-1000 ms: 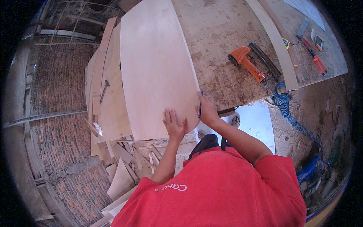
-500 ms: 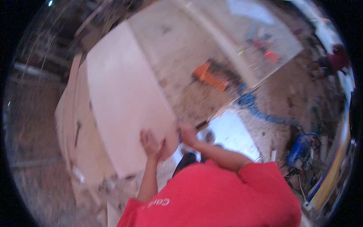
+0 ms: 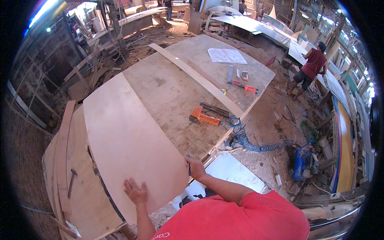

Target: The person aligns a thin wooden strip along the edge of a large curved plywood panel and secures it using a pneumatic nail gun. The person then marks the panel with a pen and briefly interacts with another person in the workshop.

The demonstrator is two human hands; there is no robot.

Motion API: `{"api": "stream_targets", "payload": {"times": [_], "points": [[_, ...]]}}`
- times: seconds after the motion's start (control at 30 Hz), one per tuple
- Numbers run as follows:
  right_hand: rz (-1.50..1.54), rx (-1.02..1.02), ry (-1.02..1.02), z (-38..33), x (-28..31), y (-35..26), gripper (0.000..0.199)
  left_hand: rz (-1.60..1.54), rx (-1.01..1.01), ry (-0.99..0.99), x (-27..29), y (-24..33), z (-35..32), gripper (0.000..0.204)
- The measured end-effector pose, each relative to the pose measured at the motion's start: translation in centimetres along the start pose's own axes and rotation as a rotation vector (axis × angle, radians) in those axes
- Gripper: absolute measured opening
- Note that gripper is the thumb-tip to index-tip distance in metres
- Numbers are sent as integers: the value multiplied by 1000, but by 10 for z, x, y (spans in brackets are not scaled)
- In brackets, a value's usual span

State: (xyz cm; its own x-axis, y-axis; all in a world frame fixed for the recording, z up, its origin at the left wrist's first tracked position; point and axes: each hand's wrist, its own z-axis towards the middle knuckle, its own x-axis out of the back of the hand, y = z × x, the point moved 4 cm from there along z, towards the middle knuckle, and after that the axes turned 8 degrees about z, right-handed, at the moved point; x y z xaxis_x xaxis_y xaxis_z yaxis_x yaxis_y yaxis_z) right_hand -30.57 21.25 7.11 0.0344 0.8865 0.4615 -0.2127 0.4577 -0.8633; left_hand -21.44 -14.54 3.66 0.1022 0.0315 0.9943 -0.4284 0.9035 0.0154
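A pale, thin plywood sheet [image 3: 124,124] lies across the left half of the worktable, its near right corner rounded. My left hand [image 3: 136,193] rests on its near part with the fingers spread. At the sheet's right edge, near the rounded corner, my right hand [image 3: 195,167] is closed around a slim blue pen [image 3: 189,165], which stands roughly upright. The pen's tip cannot be made out clearly. Beyond my right hand, an orange nail gun [image 3: 206,116] lies on the worktable [image 3: 168,96].
A long wooden strip [image 3: 200,82] crosses the table, with red-handled pliers [image 3: 250,89] and a plastic sheet [image 3: 227,56] beyond. A hammer [image 3: 72,184] lies left. A coiled blue hose [image 3: 252,145] hangs off the right edge near a blue container [image 3: 299,164]. A person [image 3: 314,66] stands far right.
My left hand has slid left across the plywood, away from my right hand. My right hand stays by the sheet's edge with the pen. The view has tilted up and is sharper.
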Motion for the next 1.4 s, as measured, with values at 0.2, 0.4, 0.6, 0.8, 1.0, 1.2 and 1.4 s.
{"api": "stream_targets", "payload": {"times": [0.2, 0.4, 0.6, 0.8, 1.0, 1.2, 1.4], "points": [[-3, 51, 17, -7, -6, 3, 28, 117, 224, -14, 8, -109, -22, 80], [-118, 24, 45, -8, -3, 4, 31, -39, 462, 7, 13, -142, -41, 80], [-153, -80, 33, -14, -3, 19, 31, -183, 425, 71, 14, -133, -42, 78], [-237, -106, 2, -25, -12, 33, 34, -275, 496, 66, -17, -156, -50, 81], [-234, -119, 20, -29, 13, 60, 37, -273, 470, -4, -5, -151, -43, 85], [-241, -14, 116, -59, 68, 46, 33, -249, 430, 100, 18, -144, -42, 82], [-179, -168, 82, -80, 79, 49, 31, -176, 516, 84, 18, -139, -43, 80]]}}
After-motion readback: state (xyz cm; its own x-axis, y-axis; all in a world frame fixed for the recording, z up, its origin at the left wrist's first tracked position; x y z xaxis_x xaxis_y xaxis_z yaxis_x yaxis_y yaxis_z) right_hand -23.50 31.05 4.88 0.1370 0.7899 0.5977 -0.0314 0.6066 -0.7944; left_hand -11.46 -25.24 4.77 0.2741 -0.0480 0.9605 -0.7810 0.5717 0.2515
